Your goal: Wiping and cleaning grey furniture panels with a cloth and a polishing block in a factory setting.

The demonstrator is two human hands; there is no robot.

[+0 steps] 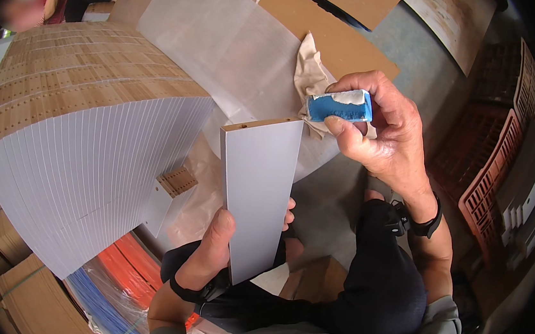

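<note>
My left hand [214, 242] is wrapped round the lower part of a grey board [258, 192], thumb on one edge and fingertips showing at the other. The board stands tilted up in front of me, and its bare wood-coloured top end has small holes. In my right hand [392, 131] a small blue block [339, 107] with whitish, worn edges is pinched between thumb and fingers. The block is just above the board's upper right corner; whether they touch I cannot tell. Behind the block lies a crumpled beige cloth [310, 71].
To my left rises a big stack of grey boards [80, 175] with drilled wood-coloured ends. A small piece with holes [176, 182] sits beside it. Brown plastic crates [489, 169] stand at the right. A person [51, 1] is at the far left. Orange and blue bundles [129, 269] lie below the stack.
</note>
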